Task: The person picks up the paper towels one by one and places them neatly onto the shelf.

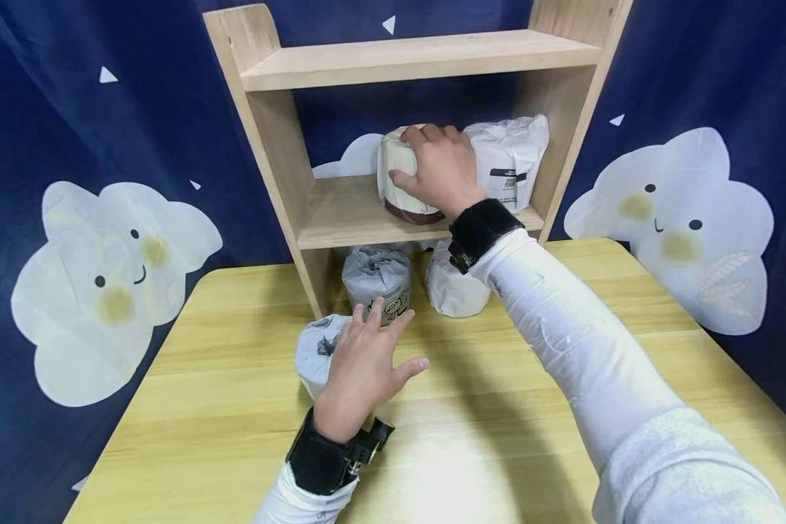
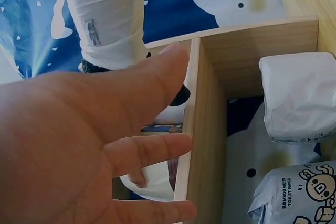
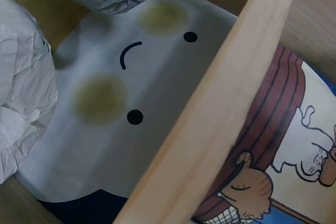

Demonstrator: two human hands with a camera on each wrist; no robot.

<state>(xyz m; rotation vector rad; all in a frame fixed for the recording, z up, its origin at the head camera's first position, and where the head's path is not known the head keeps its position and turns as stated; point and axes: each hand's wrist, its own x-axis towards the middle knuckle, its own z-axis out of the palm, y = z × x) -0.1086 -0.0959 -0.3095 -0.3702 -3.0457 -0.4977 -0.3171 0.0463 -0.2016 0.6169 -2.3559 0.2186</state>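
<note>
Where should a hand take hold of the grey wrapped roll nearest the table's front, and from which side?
Span the grey wrapped roll across its round side wall, coming from above and the front. It stands upright, alone on the table, its crimped top offering poor grip. The left hand hovers open over it.

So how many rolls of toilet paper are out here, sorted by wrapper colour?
White-wrapped rolls: 2, one on the middle shelf, one under it.
Grey-wrapped rolls: 2, one under the shelf, one on the table.
Cream roll with brown band: 1.
Total: 5.
</note>
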